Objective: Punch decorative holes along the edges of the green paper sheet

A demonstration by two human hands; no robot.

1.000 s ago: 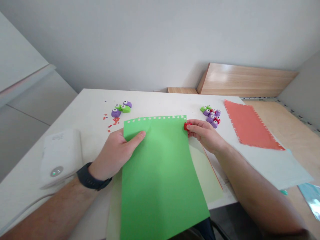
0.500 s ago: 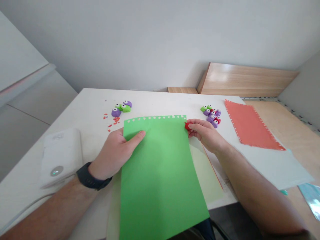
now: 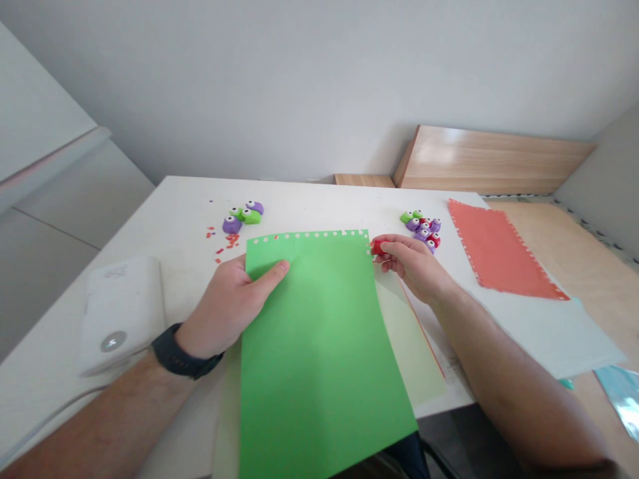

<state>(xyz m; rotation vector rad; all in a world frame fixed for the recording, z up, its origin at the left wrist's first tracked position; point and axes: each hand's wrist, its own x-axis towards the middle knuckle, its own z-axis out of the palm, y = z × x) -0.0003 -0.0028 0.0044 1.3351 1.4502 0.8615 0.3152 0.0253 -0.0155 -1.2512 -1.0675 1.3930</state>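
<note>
My left hand grips the left edge of a green sheet of paper, thumb on top. Small star-shaped holes run along the sheet's top edge, and a few show at the upper right edge. In my right hand, thumb and fingers pinch a small red craft punch right beside the sheet's upper right edge. Whether the punch still overlaps the paper is hard to tell. Pale paper lies beneath the green sheet.
Purple and green punches with eyes sit at the back left near red paper bits. More punches cluster at the right, by a red sheet with punched edges. A white device with a cable lies left.
The red punch has shifted slightly right, off the corner area, and a few holes now show on the upper right edge. My left hand stays nearly still.
</note>
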